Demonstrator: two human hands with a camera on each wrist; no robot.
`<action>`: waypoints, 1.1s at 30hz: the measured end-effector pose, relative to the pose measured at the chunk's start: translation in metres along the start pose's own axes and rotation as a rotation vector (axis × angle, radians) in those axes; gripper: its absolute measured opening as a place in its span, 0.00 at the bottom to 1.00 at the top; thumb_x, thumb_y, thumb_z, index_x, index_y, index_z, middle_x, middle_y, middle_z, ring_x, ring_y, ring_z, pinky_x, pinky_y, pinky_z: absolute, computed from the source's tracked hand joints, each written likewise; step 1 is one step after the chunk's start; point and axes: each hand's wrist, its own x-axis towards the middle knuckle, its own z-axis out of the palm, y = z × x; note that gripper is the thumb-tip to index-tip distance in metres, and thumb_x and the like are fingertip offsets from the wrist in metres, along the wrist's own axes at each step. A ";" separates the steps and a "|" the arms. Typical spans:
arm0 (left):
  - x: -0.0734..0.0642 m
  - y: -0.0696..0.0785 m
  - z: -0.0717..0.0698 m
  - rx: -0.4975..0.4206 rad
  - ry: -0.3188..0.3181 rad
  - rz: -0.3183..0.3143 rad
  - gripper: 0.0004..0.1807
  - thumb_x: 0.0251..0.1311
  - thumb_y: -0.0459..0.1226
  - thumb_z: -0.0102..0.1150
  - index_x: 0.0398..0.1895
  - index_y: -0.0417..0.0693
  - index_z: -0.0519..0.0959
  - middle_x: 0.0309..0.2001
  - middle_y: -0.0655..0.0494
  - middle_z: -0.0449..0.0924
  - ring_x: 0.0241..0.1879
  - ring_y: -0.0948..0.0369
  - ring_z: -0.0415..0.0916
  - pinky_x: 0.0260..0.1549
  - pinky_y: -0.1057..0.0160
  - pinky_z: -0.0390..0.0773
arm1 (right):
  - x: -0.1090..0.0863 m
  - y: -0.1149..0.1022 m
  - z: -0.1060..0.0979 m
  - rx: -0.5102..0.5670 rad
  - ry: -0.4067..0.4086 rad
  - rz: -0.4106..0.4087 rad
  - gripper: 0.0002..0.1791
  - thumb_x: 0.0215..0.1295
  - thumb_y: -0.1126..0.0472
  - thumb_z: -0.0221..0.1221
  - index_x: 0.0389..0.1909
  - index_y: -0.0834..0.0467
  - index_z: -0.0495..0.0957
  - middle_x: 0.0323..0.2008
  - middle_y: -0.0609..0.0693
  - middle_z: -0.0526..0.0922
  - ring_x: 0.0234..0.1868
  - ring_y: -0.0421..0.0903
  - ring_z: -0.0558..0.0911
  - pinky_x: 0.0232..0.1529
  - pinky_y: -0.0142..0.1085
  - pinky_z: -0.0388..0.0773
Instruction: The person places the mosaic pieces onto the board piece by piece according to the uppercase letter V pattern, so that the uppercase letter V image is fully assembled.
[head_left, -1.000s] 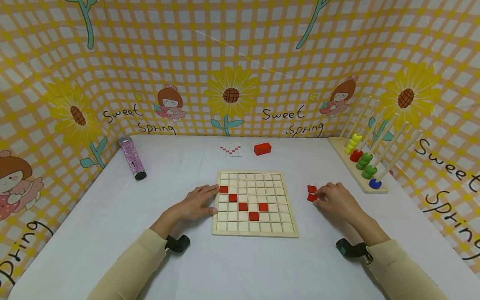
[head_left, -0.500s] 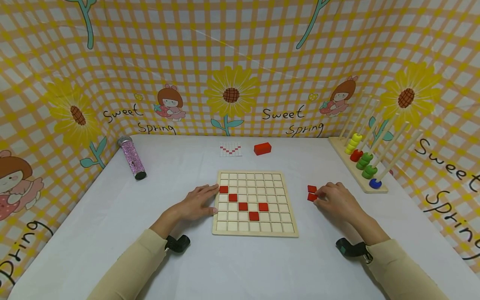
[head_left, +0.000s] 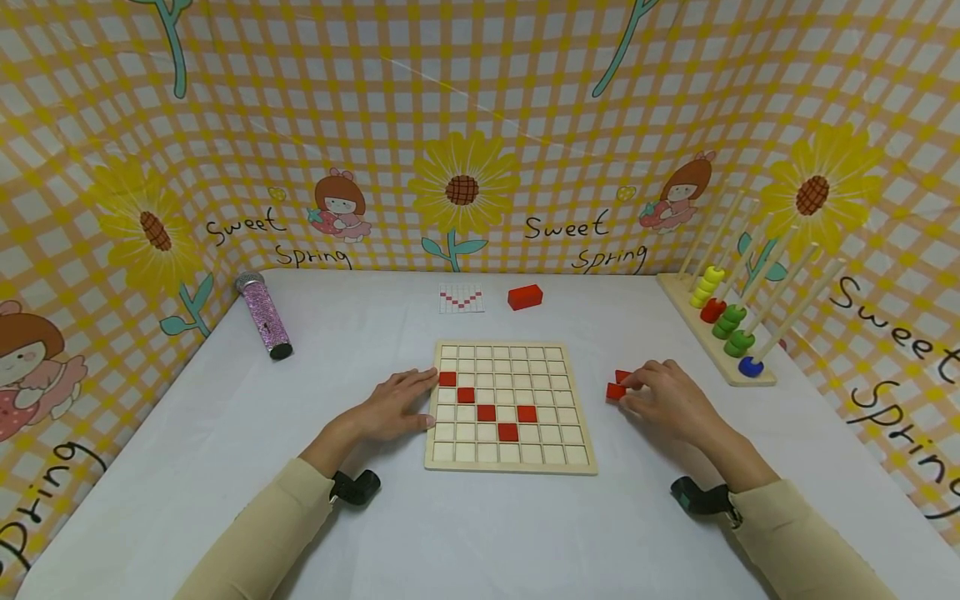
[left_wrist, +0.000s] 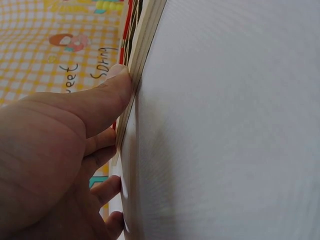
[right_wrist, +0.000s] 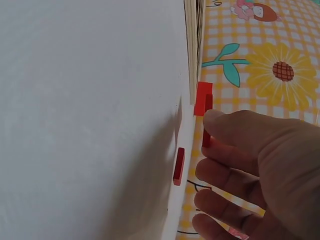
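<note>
A square wooden grid board lies on the table with several red square tiles set in a slanting V. Against its left edge rest the thumb and fingertips of my left hand, fingers fairly straight. To the right of the board, my right hand pinches a red square tile between thumb and index finger. In the right wrist view this tile is up off the table, partly hidden by the thumb. A second loose tile lies on the white tabletop below the hand.
Behind the board are a small card with a red V pattern on a grid and a red block. A glittery pink microphone lies at the back left. A bead stacker with pegs stands at the right.
My right hand has lifted the nearer loose tile and shifted slightly left with it. My left hand and the board have not moved.
</note>
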 end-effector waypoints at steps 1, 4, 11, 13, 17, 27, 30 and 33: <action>0.000 0.000 0.000 0.000 0.000 0.000 0.39 0.64 0.47 0.55 0.74 0.48 0.52 0.75 0.52 0.48 0.74 0.44 0.41 0.66 0.36 0.47 | 0.000 -0.001 0.000 0.002 -0.002 -0.004 0.13 0.53 0.59 0.66 0.38 0.62 0.83 0.37 0.56 0.81 0.43 0.56 0.72 0.44 0.51 0.73; 0.000 0.000 0.000 0.000 0.001 0.001 0.39 0.64 0.46 0.55 0.74 0.48 0.52 0.75 0.52 0.48 0.74 0.44 0.41 0.66 0.36 0.47 | 0.000 -0.005 -0.001 0.001 -0.003 -0.012 0.13 0.53 0.60 0.67 0.38 0.62 0.83 0.37 0.56 0.81 0.43 0.55 0.72 0.43 0.49 0.73; 0.000 -0.001 -0.001 -0.003 0.004 0.005 0.38 0.64 0.47 0.55 0.74 0.48 0.53 0.75 0.52 0.49 0.74 0.44 0.41 0.66 0.36 0.47 | 0.000 -0.016 -0.002 -0.002 -0.004 -0.033 0.13 0.53 0.59 0.67 0.38 0.60 0.84 0.36 0.54 0.81 0.43 0.53 0.71 0.42 0.48 0.73; -0.001 -0.001 -0.001 -0.005 0.004 0.003 0.38 0.64 0.47 0.55 0.74 0.48 0.53 0.75 0.52 0.49 0.74 0.44 0.41 0.66 0.35 0.47 | 0.000 -0.019 -0.002 -0.005 -0.002 -0.041 0.13 0.52 0.59 0.67 0.38 0.60 0.84 0.36 0.54 0.81 0.43 0.53 0.71 0.42 0.47 0.73; 0.000 0.000 -0.001 -0.008 0.001 -0.006 0.38 0.63 0.47 0.56 0.74 0.49 0.53 0.75 0.53 0.48 0.74 0.45 0.41 0.66 0.36 0.47 | 0.001 -0.026 0.000 -0.011 0.004 -0.058 0.11 0.52 0.60 0.67 0.37 0.59 0.84 0.36 0.52 0.81 0.42 0.51 0.71 0.42 0.45 0.73; -0.001 0.000 -0.001 -0.003 0.008 0.009 0.39 0.63 0.47 0.55 0.74 0.47 0.53 0.75 0.51 0.50 0.74 0.44 0.42 0.67 0.38 0.47 | 0.002 -0.044 0.008 -0.010 0.011 -0.123 0.11 0.52 0.62 0.67 0.38 0.58 0.84 0.35 0.49 0.81 0.40 0.47 0.71 0.40 0.40 0.73; -0.001 0.001 -0.001 -0.009 0.006 0.009 0.39 0.63 0.47 0.55 0.74 0.47 0.53 0.75 0.51 0.49 0.74 0.44 0.42 0.67 0.38 0.46 | 0.003 -0.048 0.011 -0.011 0.018 -0.154 0.10 0.52 0.62 0.66 0.37 0.58 0.84 0.35 0.48 0.81 0.40 0.47 0.72 0.41 0.41 0.73; -0.002 0.001 -0.001 -0.010 0.004 0.007 0.39 0.63 0.47 0.55 0.74 0.47 0.53 0.75 0.51 0.49 0.74 0.44 0.42 0.67 0.37 0.46 | 0.004 -0.052 0.013 -0.015 0.024 -0.162 0.10 0.52 0.61 0.66 0.37 0.57 0.84 0.35 0.48 0.81 0.40 0.47 0.71 0.42 0.41 0.73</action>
